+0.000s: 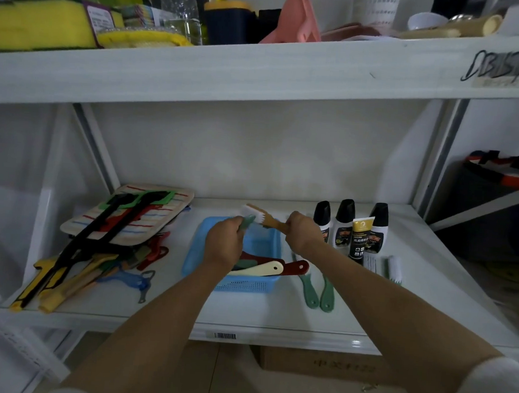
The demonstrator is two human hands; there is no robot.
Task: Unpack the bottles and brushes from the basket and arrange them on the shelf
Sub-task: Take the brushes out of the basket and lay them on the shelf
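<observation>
2 hands work over the blue basket point(240, 284): our left hand point(222, 244) is closed around a green-handled brush point(247, 221), our right hand point(303, 231) grips a wooden-handled brush point(261, 216). 4 bottles point(361, 237) stand on the shelf point(274, 323) just right.

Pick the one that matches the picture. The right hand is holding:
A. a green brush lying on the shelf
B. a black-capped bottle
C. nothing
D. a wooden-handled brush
D: the right hand is closed around the handle of a wooden brush with white bristles, lifted above the blue basket, while the bottles stand untouched behind it.
</observation>
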